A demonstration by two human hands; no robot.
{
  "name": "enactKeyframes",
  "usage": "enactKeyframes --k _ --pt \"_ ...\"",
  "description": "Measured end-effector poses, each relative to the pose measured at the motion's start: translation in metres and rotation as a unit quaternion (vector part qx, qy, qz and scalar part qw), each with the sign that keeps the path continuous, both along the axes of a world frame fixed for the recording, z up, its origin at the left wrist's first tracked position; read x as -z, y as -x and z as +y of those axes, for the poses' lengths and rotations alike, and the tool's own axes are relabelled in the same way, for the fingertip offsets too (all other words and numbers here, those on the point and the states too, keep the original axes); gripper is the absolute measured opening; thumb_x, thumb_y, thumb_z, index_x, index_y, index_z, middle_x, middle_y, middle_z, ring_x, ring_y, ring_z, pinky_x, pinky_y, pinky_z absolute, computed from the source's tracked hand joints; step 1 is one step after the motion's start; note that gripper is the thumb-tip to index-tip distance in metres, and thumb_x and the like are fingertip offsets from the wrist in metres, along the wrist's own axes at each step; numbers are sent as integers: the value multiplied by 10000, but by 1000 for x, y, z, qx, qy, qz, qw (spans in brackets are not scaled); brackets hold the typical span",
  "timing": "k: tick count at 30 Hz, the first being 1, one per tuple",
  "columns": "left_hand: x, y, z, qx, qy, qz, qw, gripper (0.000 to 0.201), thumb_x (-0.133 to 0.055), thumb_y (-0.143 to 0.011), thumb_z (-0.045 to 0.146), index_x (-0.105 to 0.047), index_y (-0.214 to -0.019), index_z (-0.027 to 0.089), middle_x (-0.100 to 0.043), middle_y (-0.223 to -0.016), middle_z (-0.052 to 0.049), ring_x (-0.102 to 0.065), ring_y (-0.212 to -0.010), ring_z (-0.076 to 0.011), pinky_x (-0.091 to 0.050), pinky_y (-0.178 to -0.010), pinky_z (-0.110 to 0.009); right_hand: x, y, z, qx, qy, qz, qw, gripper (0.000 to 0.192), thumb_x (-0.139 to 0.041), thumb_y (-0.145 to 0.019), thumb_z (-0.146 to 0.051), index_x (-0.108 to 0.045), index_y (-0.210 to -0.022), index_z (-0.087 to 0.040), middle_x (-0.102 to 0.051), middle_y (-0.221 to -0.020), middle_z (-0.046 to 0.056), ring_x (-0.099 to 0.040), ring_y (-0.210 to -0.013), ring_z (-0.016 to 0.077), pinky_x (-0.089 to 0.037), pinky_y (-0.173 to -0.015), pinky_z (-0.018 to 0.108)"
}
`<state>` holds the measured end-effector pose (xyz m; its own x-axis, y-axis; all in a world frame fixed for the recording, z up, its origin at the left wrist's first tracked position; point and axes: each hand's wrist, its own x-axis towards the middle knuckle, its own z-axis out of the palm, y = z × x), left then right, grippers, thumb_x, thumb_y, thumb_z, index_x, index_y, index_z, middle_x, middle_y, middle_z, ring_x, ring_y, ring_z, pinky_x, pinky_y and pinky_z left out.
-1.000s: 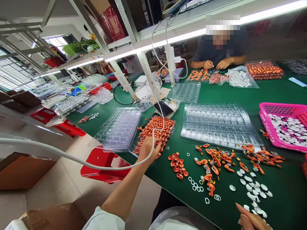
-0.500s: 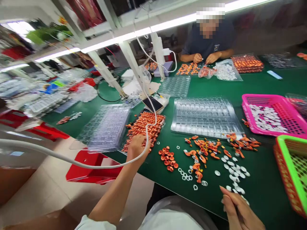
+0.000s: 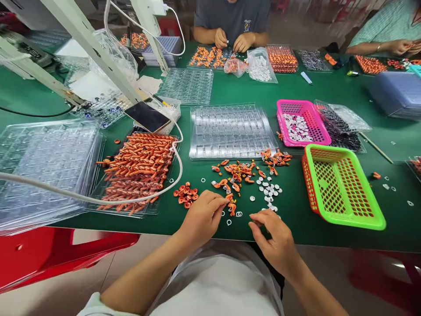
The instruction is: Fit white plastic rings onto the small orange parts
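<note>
My left hand (image 3: 204,216) is over the table's front part, thumb and fingers drawn together. Its fingertips touch or nearly touch the lowest of the curved orange parts (image 3: 232,207); whether anything is pinched is hidden. To its left lie small orange round caps (image 3: 186,195). Thin white rings (image 3: 239,214) sit between the two hands. My right hand (image 3: 274,239) hovers near the table edge with fingers curved and the thumb apart; I see nothing held. Just beyond it are scattered white discs (image 3: 270,189).
Clear trays hold rows of orange stalk-like parts (image 3: 141,158) on the left, crossed by a white cable (image 3: 179,171). Stacked clear trays (image 3: 49,162), a phone (image 3: 147,116), a tray (image 3: 230,131), a pink basket (image 3: 315,109) and a green basket (image 3: 371,215) stand around. Two people work opposite.
My left hand has left the tray of orange stalk-like parts and come right to the loose orange parts. The right hand is now beside it, its thumb and fingers farther apart. The view has swung right.
</note>
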<state>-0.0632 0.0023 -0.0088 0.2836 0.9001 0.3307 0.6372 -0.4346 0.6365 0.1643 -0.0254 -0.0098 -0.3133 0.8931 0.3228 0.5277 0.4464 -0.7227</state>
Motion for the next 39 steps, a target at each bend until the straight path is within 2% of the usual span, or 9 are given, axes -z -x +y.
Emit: enactKeyframes --k 5,8,16,20,23,32,39 --pt "3 -4 5 3 12 5 1000 242 -509 -932 85 -666 -1086 184 -708 -969 -77 -624 -913 -204 -540 -795 -346 6 39 11 18 -11 -60 998 166 -560 -941 -209 -571 -1105 -184 -644 -927 86 -620 -837 226 -531 -708 356" --pt "4 -4 4 4 19 8 1000 242 -507 -932 83 -659 -1092 181 -702 -988 -79 -621 -927 -205 -545 -805 -348 15 49 15 30 -10 -79 996 133 -514 -949 -174 -588 -1059 -176 -646 -882 78 -612 -808 221 -521 -689 346" --pt "6 -18 1 31 52 11 998 221 -664 -871 192 -643 -1090 208 -672 -1043 -87 -605 -986 -248 -551 -839 -396 20 32 17 72 12 -83 994 102 -502 -911 -127 -583 -933 -186 -633 -846 58 -593 -781 205 -504 -673 330" --pt "8 -28 3 50 68 24 996 184 -641 -869 136 -657 -1043 192 -671 -1023 -87 -595 -966 -242 -549 -831 -392 19 29 17 56 -5 -115 992 137 -482 -895 -102 -571 -953 -188 -634 -869 68 -590 -818 221 -499 -709 353" --pt "7 -33 6 57 79 30 995 186 -633 -863 118 -659 -1032 191 -668 -1026 -86 -597 -966 -241 -549 -835 -392 20 27 17 52 -1 -105 993 152 -475 -886 -90 -569 -947 -193 -636 -867 65 -592 -820 219 -499 -717 351" --pt "9 -45 15 61 62 40 995 211 -615 -866 105 -655 -1051 199 -686 -999 -77 -606 -929 -237 -539 -807 -381 19 22 17 148 1 -16 989 113 -528 -846 -114 -576 -890 -206 -620 -801 24 -583 -714 177 -491 -651 311" --pt "13 -47 18 61 52 43 996 243 -659 -857 151 -647 -1092 210 -695 -994 -74 -608 -941 -249 -531 -839 -404 22 15 17 164 -21 -49 985 138 -509 -868 -124 -583 -953 -204 -627 -839 43 -594 -754 195 -510 -661 335"
